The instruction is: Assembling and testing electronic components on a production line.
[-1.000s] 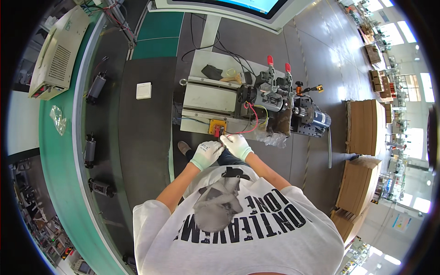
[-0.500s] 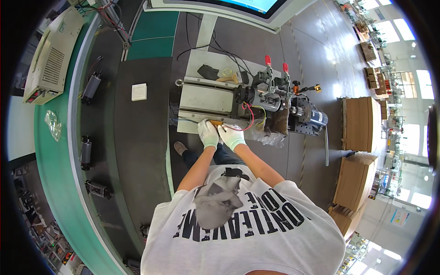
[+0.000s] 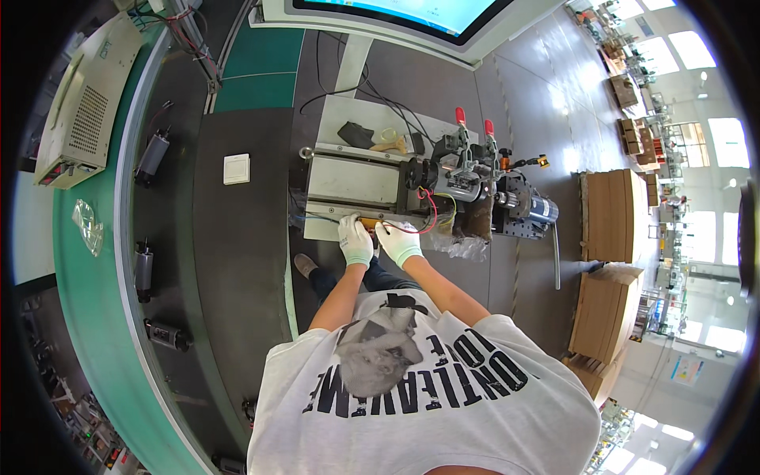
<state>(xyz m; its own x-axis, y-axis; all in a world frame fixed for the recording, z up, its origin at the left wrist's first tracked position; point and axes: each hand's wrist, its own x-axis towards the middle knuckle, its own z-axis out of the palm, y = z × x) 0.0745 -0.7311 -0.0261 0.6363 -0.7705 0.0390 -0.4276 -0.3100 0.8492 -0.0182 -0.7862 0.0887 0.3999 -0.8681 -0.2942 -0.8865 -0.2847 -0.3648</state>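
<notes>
Both my hands wear white gloves and meet at the front edge of a pale metal test bench (image 3: 321,229). My left hand (image 3: 355,241) has its fingers closed around the left end of a small orange-yellow block (image 3: 368,225). A blue wire (image 3: 315,217) runs to that block from the left. My right hand (image 3: 398,241) is pinched at the block's right side, on a red wire (image 3: 432,215). This wire loops down from a silver motor (image 3: 461,187) clamped on the bench, beside a yellow-green wire (image 3: 453,207). My fingertips hide the wire ends.
Two red-handled toggle clamps (image 3: 461,116) rise over the motor. A dark-blue cylindrical motor (image 3: 543,210) sits at the bench's right end. To my left runs a conveyor with several black motors (image 3: 153,154). A screen (image 3: 412,12) stands ahead; stacked cardboard (image 3: 611,214) is at right.
The whole view has shifted slightly, so the bench sits a little lower and further left. My hands stay at the orange-yellow block, with only small finger movement.
</notes>
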